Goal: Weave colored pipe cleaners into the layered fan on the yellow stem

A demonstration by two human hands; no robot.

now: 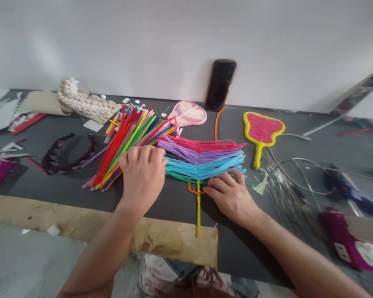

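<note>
A fan-like piece of pipe cleaners lies on the dark table, with red, purple and light blue (pixel 183 166) rows angled down to a central seam. A yellow twisted stem (pixel 199 215) runs down from the seam, with an orange pipe cleaner (pixel 191 188) looped around it. Just below the blue row stretches a green pipe cleaner (pixel 185 179). My left hand (pixel 143 176) is closed at the left ends of the rows, its fingertips partly hidden. My right hand (pixel 231 194) bends its fingers over the green strand at the lower right, thumb near the stem.
A bundle of multicoloured pipe cleaners (pixel 112 159) lies left of the piece. Behind stand a phone (pixel 220 85) against the wall and a pink oval piece (pixel 189 114). A pink-and-yellow fan (pixel 264 130), wires (pixel 286 194) and a purple box (pixel 348 240) are at right; a dark headband (pixel 59 155) is at left.
</note>
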